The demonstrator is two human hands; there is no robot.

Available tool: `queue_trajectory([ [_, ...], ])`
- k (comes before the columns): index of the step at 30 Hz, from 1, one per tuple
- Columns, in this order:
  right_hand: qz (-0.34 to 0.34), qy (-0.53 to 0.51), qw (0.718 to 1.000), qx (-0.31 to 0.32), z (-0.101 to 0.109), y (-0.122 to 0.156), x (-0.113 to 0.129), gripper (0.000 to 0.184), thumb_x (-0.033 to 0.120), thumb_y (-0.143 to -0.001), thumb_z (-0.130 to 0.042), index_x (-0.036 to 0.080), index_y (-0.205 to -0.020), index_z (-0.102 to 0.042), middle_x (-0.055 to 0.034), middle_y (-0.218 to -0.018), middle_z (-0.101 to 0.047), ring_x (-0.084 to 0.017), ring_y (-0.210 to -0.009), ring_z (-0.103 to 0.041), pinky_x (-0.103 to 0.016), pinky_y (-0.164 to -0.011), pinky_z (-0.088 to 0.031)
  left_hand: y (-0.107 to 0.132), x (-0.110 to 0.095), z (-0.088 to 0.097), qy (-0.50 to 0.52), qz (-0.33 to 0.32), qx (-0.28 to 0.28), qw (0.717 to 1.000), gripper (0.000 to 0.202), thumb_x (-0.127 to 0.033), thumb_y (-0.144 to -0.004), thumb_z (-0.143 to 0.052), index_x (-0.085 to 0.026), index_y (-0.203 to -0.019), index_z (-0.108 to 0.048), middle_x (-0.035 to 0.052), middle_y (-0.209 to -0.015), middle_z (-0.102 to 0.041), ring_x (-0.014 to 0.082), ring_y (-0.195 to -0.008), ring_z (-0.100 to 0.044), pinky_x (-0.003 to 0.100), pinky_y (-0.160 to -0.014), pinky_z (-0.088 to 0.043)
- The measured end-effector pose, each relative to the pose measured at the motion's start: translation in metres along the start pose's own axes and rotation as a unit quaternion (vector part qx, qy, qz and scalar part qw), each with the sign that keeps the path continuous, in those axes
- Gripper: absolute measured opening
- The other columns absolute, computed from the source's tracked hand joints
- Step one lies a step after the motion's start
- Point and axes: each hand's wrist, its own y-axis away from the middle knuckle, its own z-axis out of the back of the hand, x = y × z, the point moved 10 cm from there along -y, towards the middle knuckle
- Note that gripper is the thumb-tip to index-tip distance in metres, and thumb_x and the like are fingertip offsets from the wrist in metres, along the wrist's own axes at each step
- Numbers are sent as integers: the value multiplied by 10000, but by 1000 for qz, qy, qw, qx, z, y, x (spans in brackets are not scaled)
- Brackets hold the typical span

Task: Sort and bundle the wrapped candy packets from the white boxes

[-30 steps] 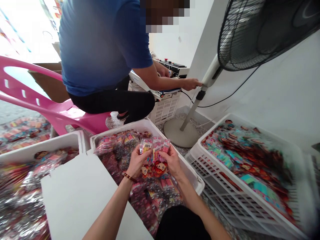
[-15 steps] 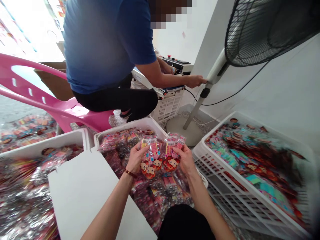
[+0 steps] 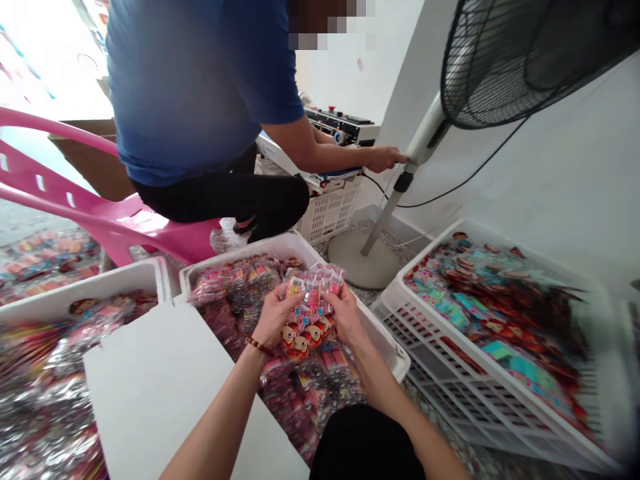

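Observation:
My left hand (image 3: 273, 319) and my right hand (image 3: 345, 315) are both closed on one bunch of clear toy packets (image 3: 310, 313) with cartoon faces. I hold the bunch above a white crate (image 3: 387, 343) full of the same packets. A beaded bracelet sits on my left wrist. A white board (image 3: 150, 393) lies just left of my left forearm.
A person in a blue shirt crouches ahead on a pink chair (image 3: 100, 213), one hand on a standing fan's pole (image 3: 400, 180). A sealing machine (image 3: 345, 127) rests on a basket behind. A white crate of packets (image 3: 495, 313) stands right; another crate (image 3: 75, 293) stands left.
My hands had split the packets into two bunches half a second ago. They have now come back together, joining the packets into one bunch.

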Motion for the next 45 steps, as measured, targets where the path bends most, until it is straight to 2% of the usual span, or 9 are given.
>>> queue_trajectory([
  [2, -10, -5, 1000, 21, -11, 4, -4, 333, 329, -720, -736, 236, -1026, -643, 0, -1037, -730, -203, -939, -654, -324, -872, -516, -1, 2, 2, -21, -16, -14, 1000, 355, -353, -633, -860, -143, -878, -711, 16, -767, -714, 122, -609, -610, 237, -614, -495],
  [6, -20, -17, 999, 45, -15, 10, -16, 366, 443, -801, -693, 250, -1104, -624, -7, -1088, -714, -205, -972, -653, -337, -881, -521, -3, 5, 11, -27, -34, -49, 998, 370, -383, -633, -855, -148, -872, -698, 6, -743, -695, 118, -601, -596, 231, -601, -476],
  [9, -18, -20, 997, 73, -17, 11, -21, 460, 361, -717, -781, 254, -1127, -600, -7, -1091, -713, -208, -940, -660, -330, -837, -533, -1, 3, 12, -15, -38, -61, 997, 381, -389, -618, -863, -153, -848, -672, -9, -722, -682, 107, -571, -571, 225, -577, -464],
  [12, -15, -9, 999, 47, -12, 9, -20, 473, 277, -646, -813, 238, -1071, -609, 7, -1000, -729, -199, -872, -663, -313, -796, -534, 2, 0, 10, 8, -41, -65, 997, 389, -402, -620, -861, -158, -849, -663, -20, -711, -671, 98, -567, -559, 212, -564, -448],
  [19, -16, -25, 1000, 0, -7, 12, -15, 439, 268, -658, -782, 243, -1053, -593, 17, -947, -724, -192, -827, -660, -326, -788, -538, 4, 3, 2, -1, -45, -34, 998, 371, -414, -697, -814, -168, -944, -687, -14, -747, -673, 105, -608, -573, 215, -600, -465],
  [23, -18, -14, 999, 27, -15, 17, -24, 456, 297, -698, -762, 243, -1115, -585, -2, -1024, -723, -197, -891, -665, -335, -826, -536, 3, 8, 14, -11, -61, -83, 995, 371, -417, -666, -831, -161, -884, -673, -16, -734, -676, 111, -604, -576, 223, -603, -476],
  [29, -40, -3, 998, 43, -19, 18, -34, 436, 295, -674, -797, 236, -1049, -581, 10, -976, -721, -178, -855, -659, -313, -822, -533, 4, 9, 28, -4, -72, -143, 987, 392, -405, -602, -868, -147, -834, -686, -21, -724, -680, 85, -567, -543, 203, -565, -446],
  [37, -55, -50, 997, 15, -14, 19, -29, 430, 315, -709, -767, 234, -1089, -583, -2, -1001, -728, -188, -854, -679, -333, -821, -546, 3, 12, 27, 36, -39, -143, 988, 406, -382, -557, -884, -140, -825, -697, -31, -665, -661, 77, -510, -526, 203, -519, -437],
  [45, -64, -24, 997, 18, -13, 21, -37, 395, 327, -726, -748, 235, -1086, -613, 2, -1013, -731, -191, -896, -673, -322, -830, -546, 2, 3, 28, 55, -45, -164, 984, 426, -367, -529, -891, -144, -835, -696, -28, -678, -664, 93, -524, -553, 224, -534, -454],
])
